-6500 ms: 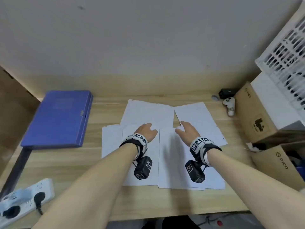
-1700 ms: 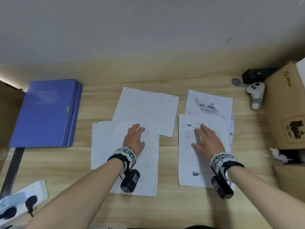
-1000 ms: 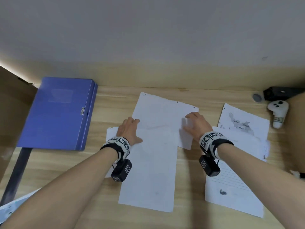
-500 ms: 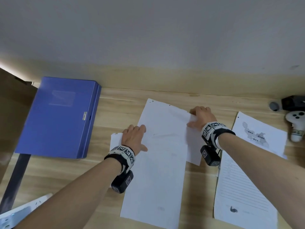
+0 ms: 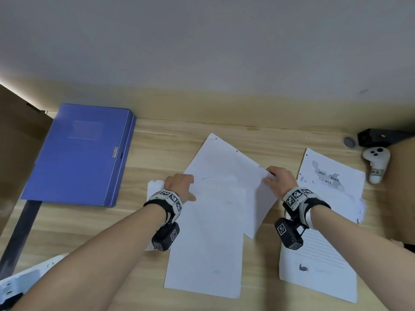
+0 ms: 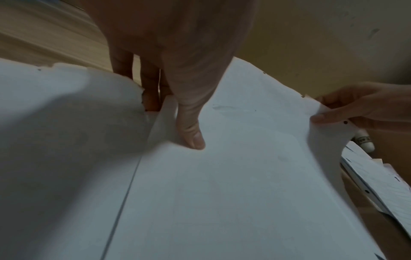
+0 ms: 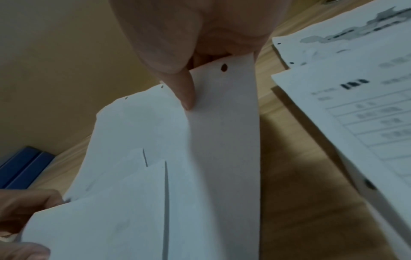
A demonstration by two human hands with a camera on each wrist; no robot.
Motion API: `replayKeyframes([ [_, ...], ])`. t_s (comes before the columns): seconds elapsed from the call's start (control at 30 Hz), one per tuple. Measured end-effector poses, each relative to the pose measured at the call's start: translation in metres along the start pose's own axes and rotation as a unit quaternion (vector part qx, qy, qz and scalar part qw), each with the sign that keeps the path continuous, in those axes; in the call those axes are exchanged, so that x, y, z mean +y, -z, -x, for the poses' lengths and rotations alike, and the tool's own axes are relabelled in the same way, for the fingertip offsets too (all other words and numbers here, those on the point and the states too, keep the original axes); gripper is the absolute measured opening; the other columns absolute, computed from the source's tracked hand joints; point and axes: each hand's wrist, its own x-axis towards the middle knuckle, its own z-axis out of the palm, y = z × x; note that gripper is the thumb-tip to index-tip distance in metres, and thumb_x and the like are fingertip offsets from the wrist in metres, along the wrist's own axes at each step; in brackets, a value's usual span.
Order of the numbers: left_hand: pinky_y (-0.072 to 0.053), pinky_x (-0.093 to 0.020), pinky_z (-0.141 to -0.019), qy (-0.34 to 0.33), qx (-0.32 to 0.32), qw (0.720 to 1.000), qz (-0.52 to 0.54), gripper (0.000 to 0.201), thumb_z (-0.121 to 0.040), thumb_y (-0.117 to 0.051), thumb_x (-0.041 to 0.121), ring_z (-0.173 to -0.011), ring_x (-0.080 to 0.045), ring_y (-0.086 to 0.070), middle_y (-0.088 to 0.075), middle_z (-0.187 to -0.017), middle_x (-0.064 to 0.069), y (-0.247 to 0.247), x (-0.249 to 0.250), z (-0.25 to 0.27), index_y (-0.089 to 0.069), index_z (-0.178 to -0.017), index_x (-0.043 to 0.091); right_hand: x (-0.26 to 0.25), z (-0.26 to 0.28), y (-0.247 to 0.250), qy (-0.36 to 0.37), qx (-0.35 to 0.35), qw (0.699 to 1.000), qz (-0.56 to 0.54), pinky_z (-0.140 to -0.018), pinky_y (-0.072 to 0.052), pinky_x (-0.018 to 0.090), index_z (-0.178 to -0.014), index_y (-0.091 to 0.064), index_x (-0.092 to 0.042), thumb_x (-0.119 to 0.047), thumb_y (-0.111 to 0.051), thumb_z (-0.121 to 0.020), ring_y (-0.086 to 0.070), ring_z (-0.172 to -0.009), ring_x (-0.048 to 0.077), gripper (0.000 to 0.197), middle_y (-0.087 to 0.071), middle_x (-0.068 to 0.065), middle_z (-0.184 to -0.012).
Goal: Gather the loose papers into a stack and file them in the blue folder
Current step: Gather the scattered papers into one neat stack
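a wooden desk (image 5: 157, 221) is seen from above, with loose papers spread over the middle and right of it. the right hand (image 5: 279, 181) is closed on the right edge of a blank angled sheet (image 5: 226, 167), thumb on top and fingers underneath, so that edge is lifted off the desk a bit; the pinch is shown clearly in the right wrist view, right by a punched hole. the left hand (image 5: 179, 186) is laid on the left edge of the same pile, with the thumb (image 6: 191, 133) pressed down on the paper and the fingers tucked under a sheet's edge, so it's gripped there too. a long blank sheet (image 5: 208, 243) is lying over the angled one and reaches toward the near edge of the desk, and a smaller torn-edged sheet (image 5: 155, 187) pokes out to the left under the left wrist.

well apart to the right, a sheet with a map-like print (image 5: 330, 176) and a lined sheet (image 5: 318, 265) are left flat on the desk, untouched. the blue folder (image 5: 78, 156) is lying shut at the far left, apart from all the papers. a white controller (image 5: 376, 162) and a black box (image 5: 379, 136) are sat at the far right corner, and a white power strip (image 5: 20, 281) at the near left.
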Motion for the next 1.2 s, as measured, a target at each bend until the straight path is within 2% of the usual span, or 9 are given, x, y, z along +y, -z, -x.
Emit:
replayKeyframes([
  [0.1,-0.046,-0.037,-0.102,0.01,-0.013,1.0,-0.002,0.067,-0.078,-0.078,0.034,-0.129,-0.023,-0.052,-0.054,-0.139,-0.002,0.0,0.005,0.009,-0.055,-0.139,0.019,0.004,0.017,0.002,-0.003,-0.004,1.0,-0.001,-0.065,-0.039,0.03,-0.083,-0.058,-0.026,-0.016,-0.059,-0.087,-0.059,-0.082,0.028,0.011,-0.064,0.004,-0.083],
  [0.23,-0.048,-0.033,-0.097,-0.001,-0.005,1.0,0.013,0.051,-0.079,-0.071,0.027,-0.122,-0.022,-0.057,-0.058,-0.134,0.001,0.008,0.003,0.023,-0.061,-0.129,0.022,0.007,0.031,0.008,-0.01,0.012,1.0,-0.016,-0.058,-0.037,0.03,-0.067,-0.051,-0.033,-0.017,-0.059,-0.086,-0.058,-0.077,0.027,0.026,-0.06,-0.001,-0.074],
  [0.33,-0.045,-0.031,-0.094,-0.01,0.029,0.998,0.055,0.042,-0.081,-0.068,0.026,-0.117,-0.022,-0.059,-0.061,-0.131,0.006,0.035,-0.007,0.038,-0.062,-0.122,0.028,-0.002,0.038,0.021,0.012,0.046,0.999,-0.022,-0.056,-0.035,0.03,-0.065,-0.051,-0.028,-0.013,-0.055,-0.088,-0.056,-0.075,0.028,0.027,-0.057,-0.002,-0.069],
  [0.43,-0.041,-0.03,-0.074,-0.028,0.126,0.989,0.07,0.02,-0.083,-0.066,0.027,-0.092,-0.023,-0.058,-0.067,-0.113,0.002,0.086,-0.018,0.058,-0.064,-0.103,0.027,-0.022,0.043,0.043,0.048,0.091,0.994,-0.034,-0.062,-0.035,0.03,-0.087,-0.065,-0.018,-0.01,-0.05,-0.091,-0.058,-0.079,0.029,0.018,-0.061,0.002,-0.076],
  [0.57,-0.044,-0.035,-0.065,-0.057,0.27,0.957,0.084,0.009,-0.083,-0.065,0.028,-0.083,-0.025,-0.06,-0.068,-0.089,0.001,0.148,-0.023,0.086,-0.061,-0.088,0.022,-0.043,0.043,0.075,0.114,0.153,0.981,-0.024,-0.075,-0.045,0.032,-0.124,-0.065,-0.016,-0.012,-0.046,-0.095,-0.065,-0.098,0.031,0.035,-0.073,0.01,-0.104],
  [0.73,-0.046,-0.037,-0.057,-0.148,0.394,0.903,0.083,0.012,-0.085,-0.062,0.026,-0.068,-0.025,-0.053,-0.061,-0.071,0.004,0.169,0.0,0.128,-0.055,-0.077,0.02,-0.058,0.052,0.098,0.157,0.22,0.961,-0.062,-0.096,-0.05,0.045,-0.125,-0.064,-0.008,-0.013,-0.048,-0.098,-0.064,-0.111,0.032,0.032,-0.07,0.015,-0.118],
  [0.9,-0.042,-0.032,-0.049,-0.243,0.336,0.909,0.038,0.017,-0.083,-0.064,0.015,-0.062,-0.02,-0.051,-0.055,-0.074,0.008,0.129,0.024,0.132,-0.05,-0.076,0.022,-0.059,0.056,0.099,0.187,0.25,0.946,-0.082,-0.087,-0.053,0.046,-0.119,-0.068,-0.013,-0.015,-0.049,-0.097,-0.067,-0.095,0.033,0.029,-0.074,0.014,-0.1],
  [1.03,-0.032,-0.032,-0.058,-0.253,0.221,0.942,-0.006,0.02,-0.078,-0.056,0.009,-0.075,-0.019,-0.048,-0.05,-0.084,0.008,0.075,0.038,0.119,-0.043,-0.079,0.025,-0.053,0.059,0.088,0.187,0.233,0.952,-0.07,-0.089,-0.053,0.047,-0.122,-0.069,-0.017,-0.016,-0.051,-0.098,-0.067,-0.101,0.032,0.03,-0.075,0.013,-0.107],
  [1.2,-0.028,-0.031,-0.062,-0.25,0.105,0.96,-0.066,0.02,-0.08,-0.057,0.007,-0.082,-0.018,-0.043,-0.05,-0.096,0.003,0.007,0.036,0.105,-0.046,-0.087,0.022,-0.035,0.062,0.061,0.185,0.186,0.963,-0.063,-0.091,-0.05,0.032,-0.123,-0.069,-0.024,-0.02,-0.052,-0.098,-0.066,-0.109,0.019,0.03,-0.073,0.001,-0.116],
])
